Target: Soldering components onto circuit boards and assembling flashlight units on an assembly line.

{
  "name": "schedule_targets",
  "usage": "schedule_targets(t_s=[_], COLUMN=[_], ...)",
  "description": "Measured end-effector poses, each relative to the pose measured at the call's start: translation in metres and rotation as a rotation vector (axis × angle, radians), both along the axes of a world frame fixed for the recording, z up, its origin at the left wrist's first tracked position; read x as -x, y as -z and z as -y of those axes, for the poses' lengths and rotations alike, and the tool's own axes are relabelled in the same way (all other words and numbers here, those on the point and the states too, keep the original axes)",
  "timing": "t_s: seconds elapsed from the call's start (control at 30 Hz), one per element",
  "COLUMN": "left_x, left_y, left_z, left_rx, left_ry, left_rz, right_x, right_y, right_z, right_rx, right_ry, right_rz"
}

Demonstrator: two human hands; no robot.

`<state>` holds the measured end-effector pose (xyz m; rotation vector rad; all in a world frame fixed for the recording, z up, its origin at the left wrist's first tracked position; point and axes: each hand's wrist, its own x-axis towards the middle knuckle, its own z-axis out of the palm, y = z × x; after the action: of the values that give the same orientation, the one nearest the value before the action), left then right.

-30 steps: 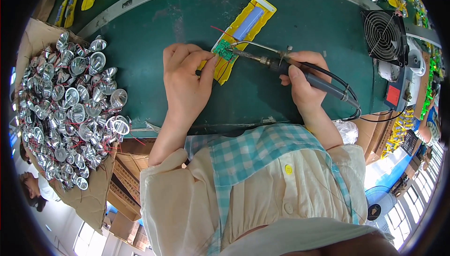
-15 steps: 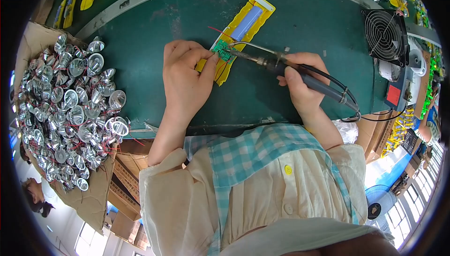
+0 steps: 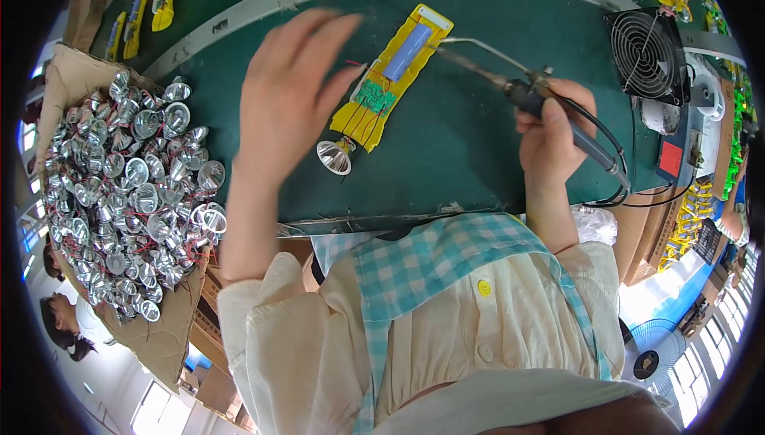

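The left hand is hanging, blurred, beside the yellow casing, its fingers standing apart. The right hand is gripping a soldering iron, fingers clamping around it. The casing is lying on the green table, holding a blue battery and green circuit board. Rightward, a red label is showing, too small to read.

batt behind pcb, fan r
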<state>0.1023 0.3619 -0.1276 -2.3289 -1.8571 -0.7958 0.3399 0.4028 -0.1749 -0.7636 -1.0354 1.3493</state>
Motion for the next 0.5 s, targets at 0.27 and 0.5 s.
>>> schedule_targets(t_s=[0.27, 0.5], left_x=[-0.023, -0.004], left_y=[0.024, 0.008], left_z=[-0.07, -0.054], left_rx=[0.098, 0.479], left_ry=[0.851, 0.448], left_rz=[-0.704, -0.498], right_x=[-0.027, -0.031], right_y=[0.002, 0.001], right_z=[-0.005, -0.006], right_rx=[-0.03, -0.022], right_ry=[0.181, 0.18], right_rz=[-0.118, -0.149])
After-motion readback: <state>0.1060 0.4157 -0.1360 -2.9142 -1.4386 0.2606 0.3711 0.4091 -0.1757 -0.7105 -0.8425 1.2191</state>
